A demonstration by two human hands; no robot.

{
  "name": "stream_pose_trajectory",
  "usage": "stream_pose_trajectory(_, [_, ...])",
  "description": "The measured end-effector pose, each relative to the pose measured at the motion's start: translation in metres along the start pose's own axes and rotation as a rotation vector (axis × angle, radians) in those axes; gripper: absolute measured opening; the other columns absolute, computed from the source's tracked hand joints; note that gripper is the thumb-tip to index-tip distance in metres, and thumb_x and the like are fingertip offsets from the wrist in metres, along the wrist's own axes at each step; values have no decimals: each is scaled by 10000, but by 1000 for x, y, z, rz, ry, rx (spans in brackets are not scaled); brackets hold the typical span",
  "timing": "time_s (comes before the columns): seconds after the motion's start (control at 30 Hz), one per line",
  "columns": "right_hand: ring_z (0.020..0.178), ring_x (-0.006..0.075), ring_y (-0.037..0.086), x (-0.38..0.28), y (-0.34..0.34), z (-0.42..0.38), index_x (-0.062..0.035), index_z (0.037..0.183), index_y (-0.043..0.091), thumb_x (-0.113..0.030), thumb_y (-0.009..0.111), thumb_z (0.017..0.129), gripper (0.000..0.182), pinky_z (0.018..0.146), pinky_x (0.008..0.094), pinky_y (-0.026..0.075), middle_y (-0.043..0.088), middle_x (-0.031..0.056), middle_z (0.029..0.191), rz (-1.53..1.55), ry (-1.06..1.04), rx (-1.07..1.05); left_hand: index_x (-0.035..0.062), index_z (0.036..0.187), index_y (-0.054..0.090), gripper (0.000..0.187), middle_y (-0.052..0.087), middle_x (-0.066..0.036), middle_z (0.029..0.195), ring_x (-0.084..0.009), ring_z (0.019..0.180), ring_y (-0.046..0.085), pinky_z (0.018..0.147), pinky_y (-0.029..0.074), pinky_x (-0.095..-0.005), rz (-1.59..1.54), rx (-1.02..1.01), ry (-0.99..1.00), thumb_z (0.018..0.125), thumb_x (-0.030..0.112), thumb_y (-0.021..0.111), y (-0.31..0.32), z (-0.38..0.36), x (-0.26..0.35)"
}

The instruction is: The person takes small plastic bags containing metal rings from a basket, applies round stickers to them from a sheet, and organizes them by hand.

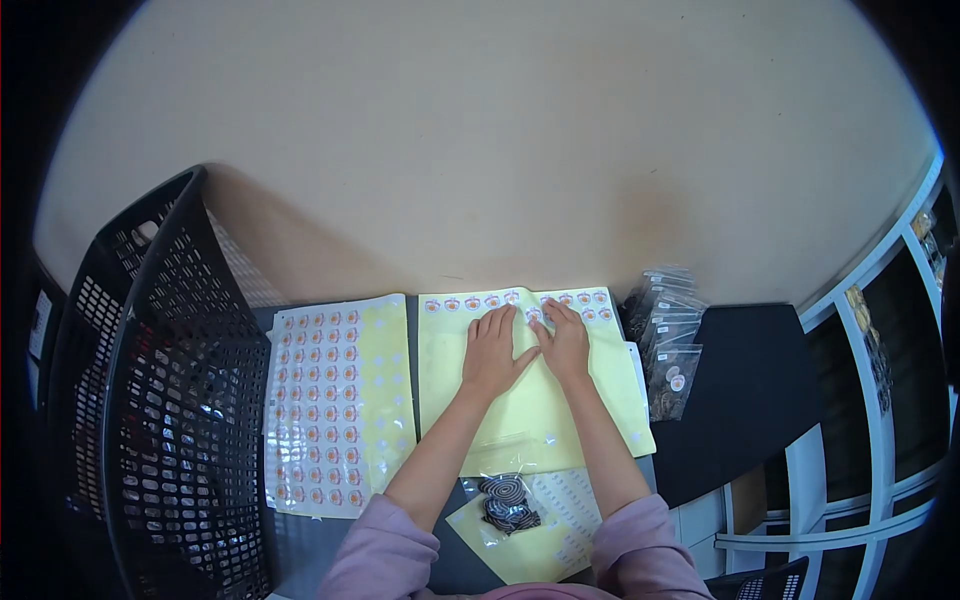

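My left hand (pixel 490 350) lies on a yellow sticker backing sheet (pixel 450 390), fingers stretched out and the thumb pointing toward the other hand. Beside it, my right hand (pixel 566 345) rests on the same sheet with its fingers apart. The right thumb tip is at the edge of a small round sticker (pixel 533 315), and its fingers partly cover the stickers beyond. Rows of such stickers run along the sheet's far edge. Between my forearms, a clear plastic bag (pixel 508 502) with dark striped coiled pieces lies over another sticker sheet (pixel 560 555).
A sheet full of round stickers (pixel 315 400) lies at the left, beside a tall black plastic basket (pixel 120 350). Several small labelled clear bags (pixel 672 370) overlap to the right on the dark table (pixel 750 400). White shelving (pixel 870 540) stands farther right; a wall is behind.
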State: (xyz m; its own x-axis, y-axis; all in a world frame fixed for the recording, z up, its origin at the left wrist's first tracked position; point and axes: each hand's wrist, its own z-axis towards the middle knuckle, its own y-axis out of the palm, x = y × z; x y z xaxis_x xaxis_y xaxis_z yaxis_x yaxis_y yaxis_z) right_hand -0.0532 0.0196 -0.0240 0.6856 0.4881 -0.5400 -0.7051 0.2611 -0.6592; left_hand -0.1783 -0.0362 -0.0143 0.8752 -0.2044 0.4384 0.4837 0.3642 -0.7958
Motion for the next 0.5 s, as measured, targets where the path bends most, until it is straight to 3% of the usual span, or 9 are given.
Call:
stream_pose_trajectory(0.23, [885,259,542,-8,-2,7,-15,807,612,-131,670,625,223,774,340,428,598,100,907,55,83,48,1,1186,352,650,403,-119,1180,-236,1120,351,931,245,-366,-11,-22,1,710,380,581,-2,0,0])
stream_pose_trajectory(0.3, [841,256,547,-12,-4,15,-20,760,612,-128,679,595,209,745,340,439,602,92,853,96,274,-48,4,1187,352,648,397,-116,1184,-235,1123,345,935,241,-367,-11,-21,-1,712,384,577,-2,0,0])
stream_pose_trajectory(0.5, [865,244,515,-19,-4,23,-45,721,610,-130,683,586,176,739,342,440,568,65,851,-5,375,-100,4,1183,360,642,382,-117,1199,-241,1113,341,936,239,-369,16,-22,4,723,407,555,-3,0,1])
